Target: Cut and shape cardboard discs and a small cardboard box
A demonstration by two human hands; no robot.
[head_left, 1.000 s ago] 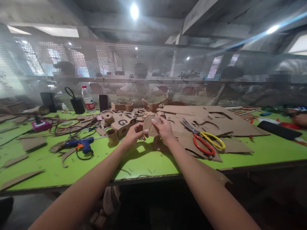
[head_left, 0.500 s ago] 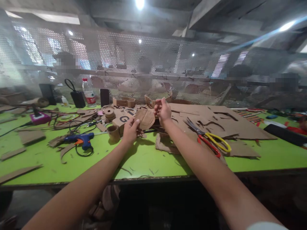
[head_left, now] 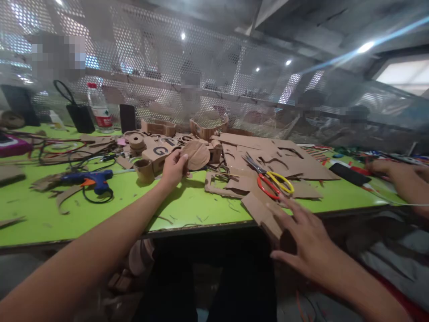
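Observation:
Between the thumb and fingers of my left hand [head_left: 175, 168] is a round cardboard disc [head_left: 196, 155], held just above the green table. A small cardboard cup [head_left: 144, 171] and a cardboard box with a printed G [head_left: 157, 153] sit to its left. My right hand [head_left: 301, 237] is open, fingers spread, at the front edge of the table. Its fingertips are close to the scissors [head_left: 270, 179], which have one red and one yellow handle. A loose cardboard piece [head_left: 259, 212] juts over the edge beside that hand; whether they touch I cannot tell.
A blue glue gun [head_left: 95, 180] lies at left with its cable. Behind stand a water bottle [head_left: 100, 109], a phone [head_left: 128, 118] and a black speaker-like box [head_left: 80, 117]. Cut cardboard sheets [head_left: 241, 147] cover the middle right. Another person's hand [head_left: 398, 172] rests at far right.
My right hand has come away from beside the disc, back and right toward the table edge near the scissors. My left hand still holds the disc. The view has turned right.

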